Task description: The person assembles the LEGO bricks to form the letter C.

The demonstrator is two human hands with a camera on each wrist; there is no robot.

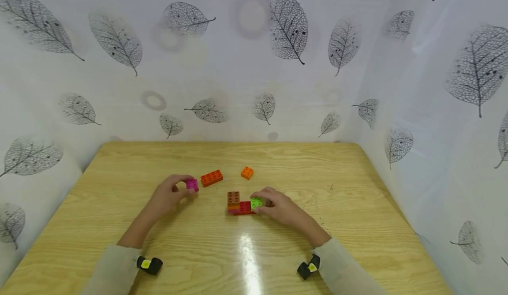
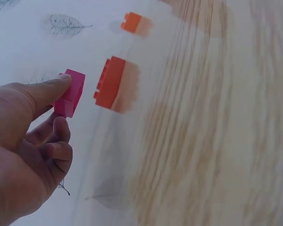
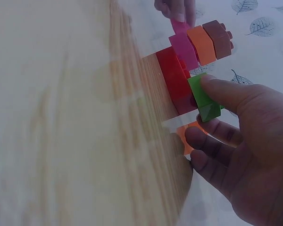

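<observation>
My left hand (image 1: 166, 197) pinches a small pink toy building brick (image 1: 192, 185) between thumb and fingers; in the left wrist view this pink brick (image 2: 70, 93) looks lifted off the table. A bright green brick (image 1: 256, 203) is pinched by my right hand (image 1: 279, 206) at the right end of a long red brick (image 1: 245, 207). The right wrist view shows the green brick (image 3: 203, 96) slightly tilted against the red one; whether its studs are joined I cannot tell. On the red brick's left end stand a pink brick (image 3: 183, 51), an orange brick (image 3: 201, 45) and a brown brick (image 1: 233, 197), stacked upward.
A long orange-red brick (image 1: 212, 178) lies just right of my left hand. Farther back lies a small orange brick (image 1: 247, 173). The wooden table (image 1: 301, 162) ends at a white leaf-patterned curtain (image 1: 238, 65) behind and at the sides.
</observation>
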